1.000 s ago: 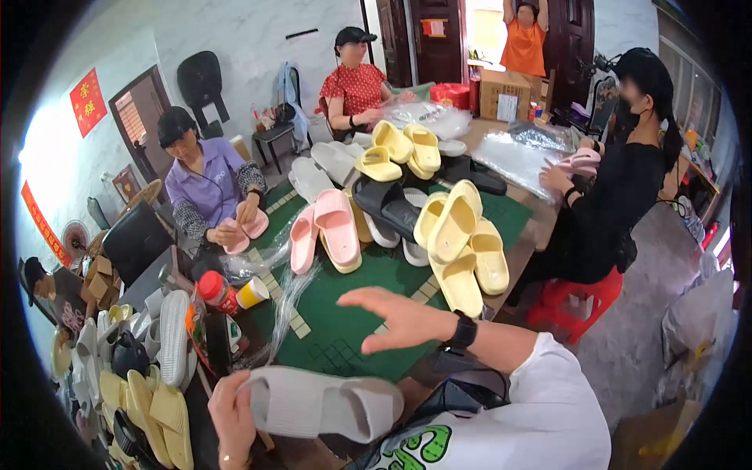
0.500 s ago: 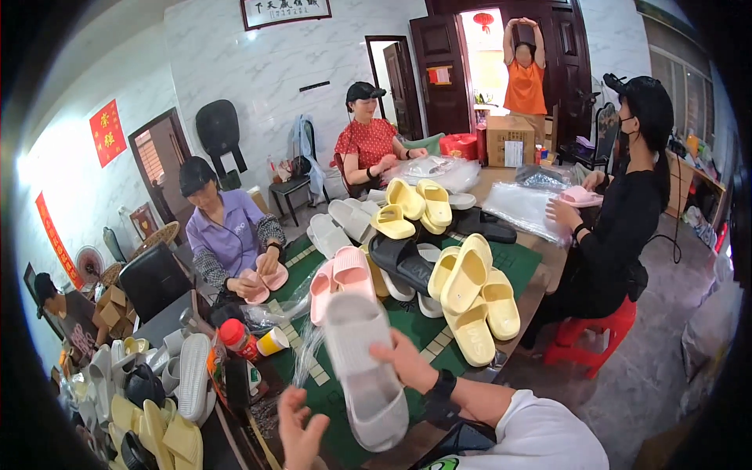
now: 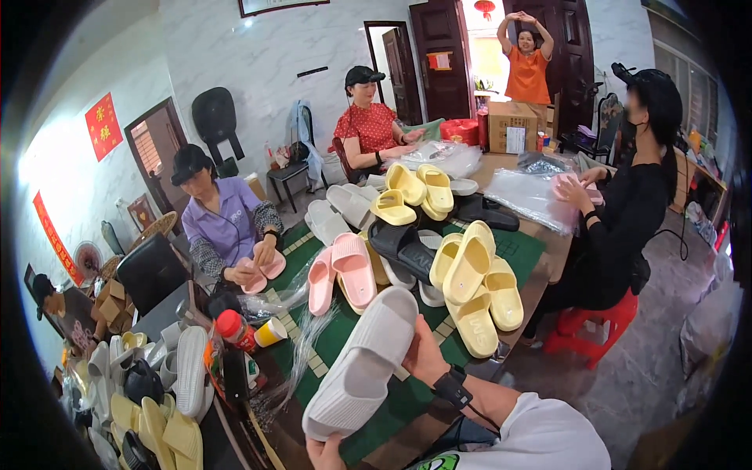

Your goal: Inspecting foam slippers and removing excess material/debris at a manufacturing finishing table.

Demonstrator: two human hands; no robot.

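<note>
A grey slide slipper (image 3: 368, 345) is tilted in front of me, its ribbed sole edge and broad strap showing. My right hand (image 3: 425, 354) grips it along the right side, the fingers partly hidden behind it. At its lower end, my left hand (image 3: 325, 450) holds it from beneath, with most of the hand out of view. Just beyond lie a pair of pink slippers (image 3: 353, 270) and a black slipper (image 3: 403, 251). Several yellow slippers (image 3: 470, 270) are piled to the right of these.
A green mat (image 3: 329, 368) covers part of the table. Left of it stand a red-lidded jar (image 3: 232, 326) and a yellow-and-white cup (image 3: 270, 332). More slippers (image 3: 157, 419) are heaped at lower left. Co-workers sit around; one handles pink slippers (image 3: 262, 270). Clear plastic bags (image 3: 529, 200) lie at right.
My left hand, earlier apart from the grey slipper, now holds its lower end. The slipper has turned and leans to the right. At right, a co-worker's hands have come together on a pink slipper.
</note>
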